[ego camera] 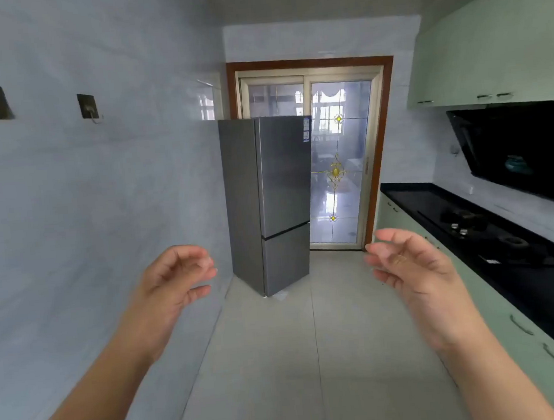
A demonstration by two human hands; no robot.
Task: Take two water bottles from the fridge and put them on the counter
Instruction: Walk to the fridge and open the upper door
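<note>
A tall grey two-door fridge (278, 203) stands at the far end of the narrow kitchen, both of its doors closed. No water bottles show. The black counter (540, 282) runs along the right side over pale green cabinets. My left hand (175, 284) and my right hand (409, 265) are raised in front of me, well short of the fridge. Both hands hold nothing, fingers loosely curled and apart, palms turned toward each other.
A gas hob (469, 224) sits in the counter under a black range hood (519, 147). Green wall cabinets (495, 53) hang above. A glass sliding door (339, 171) stands behind the fridge. The left wall carries two hooks (88, 107). Tiled floor (297, 357) leads to the fridge.
</note>
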